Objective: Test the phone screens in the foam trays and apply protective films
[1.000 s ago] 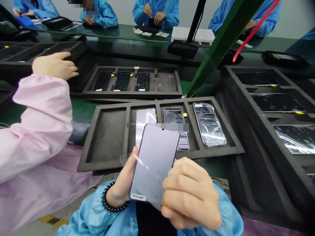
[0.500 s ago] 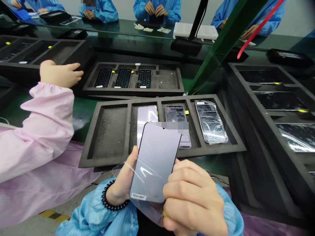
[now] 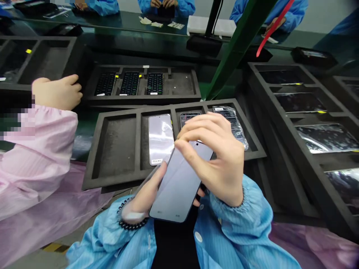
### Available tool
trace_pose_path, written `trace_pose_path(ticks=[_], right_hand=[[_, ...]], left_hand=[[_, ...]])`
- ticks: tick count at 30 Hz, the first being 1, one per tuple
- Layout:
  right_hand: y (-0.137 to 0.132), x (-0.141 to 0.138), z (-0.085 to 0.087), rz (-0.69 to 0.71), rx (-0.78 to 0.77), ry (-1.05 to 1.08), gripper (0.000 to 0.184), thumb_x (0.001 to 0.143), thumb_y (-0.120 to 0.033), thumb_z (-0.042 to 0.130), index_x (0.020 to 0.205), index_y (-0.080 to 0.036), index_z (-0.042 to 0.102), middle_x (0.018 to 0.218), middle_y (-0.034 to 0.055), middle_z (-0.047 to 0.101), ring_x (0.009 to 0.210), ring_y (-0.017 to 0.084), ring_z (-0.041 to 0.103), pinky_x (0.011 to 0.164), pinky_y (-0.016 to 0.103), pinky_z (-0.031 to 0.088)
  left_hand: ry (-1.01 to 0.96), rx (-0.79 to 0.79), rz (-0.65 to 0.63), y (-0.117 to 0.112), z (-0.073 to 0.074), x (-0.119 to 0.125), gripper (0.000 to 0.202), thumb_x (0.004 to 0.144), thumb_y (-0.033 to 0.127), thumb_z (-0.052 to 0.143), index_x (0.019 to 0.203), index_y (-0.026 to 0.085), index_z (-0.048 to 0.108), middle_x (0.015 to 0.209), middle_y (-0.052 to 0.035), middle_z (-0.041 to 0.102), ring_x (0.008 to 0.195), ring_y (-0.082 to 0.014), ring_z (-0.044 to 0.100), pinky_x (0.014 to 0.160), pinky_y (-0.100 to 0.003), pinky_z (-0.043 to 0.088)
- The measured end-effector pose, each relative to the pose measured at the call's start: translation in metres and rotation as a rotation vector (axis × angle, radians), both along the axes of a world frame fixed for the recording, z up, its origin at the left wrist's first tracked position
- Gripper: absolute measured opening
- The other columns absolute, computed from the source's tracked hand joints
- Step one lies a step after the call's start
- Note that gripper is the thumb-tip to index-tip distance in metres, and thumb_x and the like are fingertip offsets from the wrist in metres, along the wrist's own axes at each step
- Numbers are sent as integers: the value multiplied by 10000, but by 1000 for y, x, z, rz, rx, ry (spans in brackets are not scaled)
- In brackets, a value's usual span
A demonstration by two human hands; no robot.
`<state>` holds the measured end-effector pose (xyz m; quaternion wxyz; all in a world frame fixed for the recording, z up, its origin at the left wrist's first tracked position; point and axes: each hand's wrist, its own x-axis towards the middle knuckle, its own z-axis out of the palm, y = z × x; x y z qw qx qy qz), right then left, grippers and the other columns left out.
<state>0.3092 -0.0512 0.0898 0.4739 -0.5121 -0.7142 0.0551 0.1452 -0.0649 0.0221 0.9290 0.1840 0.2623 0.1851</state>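
A smartphone (image 3: 179, 186) with a pale grey screen lies tilted in my left hand (image 3: 150, 194), my thumb along its left edge and fingertips showing at its right. Thumb and fingers of my right hand (image 3: 217, 153) pinch together at the phone's upper left corner, on what looks like a clear protective film. That film, with a white label (image 3: 134, 216), hangs off the phone's left side across my left wrist. Just beyond is a black foam tray (image 3: 112, 183) holding a bright-screened phone (image 3: 161, 140), a phone partly behind my right hand, and a plastic-wrapped phone (image 3: 238, 130).
Another foam tray (image 3: 140, 100) behind holds several dark phones. At right, stacked trays (image 3: 269, 101) hold more phones. A green post (image 3: 232, 52) slants up at the back. On the left, a co-worker's hand (image 3: 57, 93) in a pink sleeve rests near a tray; others in blue sit opposite.
My right hand has moved from the phone's lower right edge to its upper left corner. The labelled film has come off the screen toward the left. The view has shifted slightly.
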Motion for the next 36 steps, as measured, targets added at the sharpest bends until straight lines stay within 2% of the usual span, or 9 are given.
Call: trace_pose_path(ticks=[3,6,8,13,16,20,26,30,36], right_hand=[[0,12,-10,108,-131,84,114,943,-313,612,954,-247,705,1053,21,725,1139,235,642,1076,463,476],[0,25,-21,252,-191,35,414,832,-379,729,1217,-249,655,1293,70,638,1297,300,542,1120,512,447],[1,29,-26,283,-200,3,505,811,-343,750,1288,-243,618,1339,83,608,1330,303,508,1144,515,427],[1,28,-28,277,-202,9,414,886,-209,616,1298,-254,613,1339,68,608,1339,270,502,1163,495,415],[1,26,-26,312,-214,-17,492,846,-262,687,1330,-247,596,1366,76,593,1348,292,491,1167,504,415],[-1,25,-26,277,-242,21,374,959,-260,543,1330,-262,600,1375,70,594,1354,268,495,1158,500,423],[1,26,-29,319,-257,29,407,951,-284,559,1356,-255,590,1407,68,574,1365,265,484,1169,471,414],[5,26,-33,339,-293,132,364,1008,-353,467,1329,-275,618,1401,48,586,1345,250,509,1160,469,416],[11,22,-41,303,-311,199,366,1025,-395,416,1274,-283,660,1367,32,620,1330,236,528,1175,456,399]], left_hand=[[-130,9,-62,4,7,-4,747,955,719,352,1183,106,714,1047,-127,767,891,-239,753,856,-323,577],[-182,21,-22,7,7,-7,727,956,717,354,1314,153,641,1095,-125,759,936,-254,753,856,-342,578],[-188,40,-10,7,6,-8,736,963,716,329,1338,155,622,1112,-129,753,958,-257,749,877,-347,573],[-218,40,-21,5,8,-8,747,963,724,305,1297,155,656,1138,-116,746,984,-238,743,924,-330,566],[-219,37,-22,4,9,-8,729,959,728,315,1343,193,628,1135,-107,750,984,-236,747,908,-328,573],[-201,69,-1,5,9,-9,759,960,730,296,1313,158,648,1141,-117,745,984,-239,745,921,-324,568],[-207,41,17,5,10,-10,748,967,722,281,1328,175,641,1159,-119,743,1008,-260,743,943,-349,564],[-244,-8,14,4,13,-7,798,985,699,195,1305,133,659,1196,-132,729,1050,-284,731,983,-375,552],[-226,-89,145,2,22,1,746,1031,595,136,1294,130,657,1239,-143,712,1111,-274,703,978,-448,568]])
